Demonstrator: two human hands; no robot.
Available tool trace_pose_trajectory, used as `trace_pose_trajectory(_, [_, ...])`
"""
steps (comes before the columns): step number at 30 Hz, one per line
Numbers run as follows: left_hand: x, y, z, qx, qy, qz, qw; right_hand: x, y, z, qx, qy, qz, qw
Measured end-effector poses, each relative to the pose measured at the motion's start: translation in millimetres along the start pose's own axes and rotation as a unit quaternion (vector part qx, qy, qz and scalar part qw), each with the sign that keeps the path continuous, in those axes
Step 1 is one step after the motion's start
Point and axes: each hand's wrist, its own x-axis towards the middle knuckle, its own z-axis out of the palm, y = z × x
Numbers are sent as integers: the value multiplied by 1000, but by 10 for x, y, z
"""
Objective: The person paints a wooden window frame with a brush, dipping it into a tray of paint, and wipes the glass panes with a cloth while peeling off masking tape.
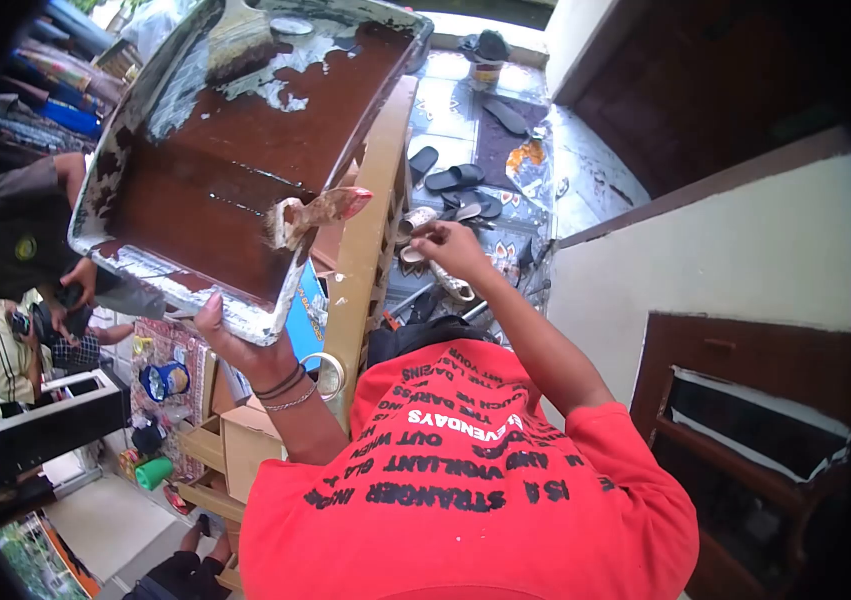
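Observation:
My left hand (235, 345) holds the near corner of a large white paint tray (185, 275), its thumb over the rim and its other fingers hidden beneath. Dark red-brown paint (205, 190) coats much of the tray. A small brush (317, 215) lies across the tray's right rim, its bristles inside and its reddish handle end sticking out. At the tray's far end rests a wide brush (240, 45) beside whitish smears. To the right of the small brush is my right hand (450, 248), apart from it, fingers bent together; anything between the fingertips is too small to make out.
A wooden bench or rail (370, 200) runs under the tray's right side. Sandals (455, 178) lie on the tiled floor beyond. A person in a dark shirt (30, 220) stands at the left, near other people. A wall with brown panels (685, 250) is at the right.

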Motion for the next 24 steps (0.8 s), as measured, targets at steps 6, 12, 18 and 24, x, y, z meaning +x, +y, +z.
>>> trace_pose_trajectory(6, [-29,77,-49,50,2,23,998,-101,144,-363,145,-3,67,987])
trace_pose_trajectory(12, [-11,36,-118,22,-12,-46,999,-447,-371,-489,193,-56,61,978])
trace_pose_trajectory(18, [-492,-732,13,-3,41,-193,980,-863,-658,-477,349,-127,-33,928])
trace_pose_trajectory(24, [-800,-1351,-125,54,-134,-269,952,-1158,-758,-561,428,52,75,899])
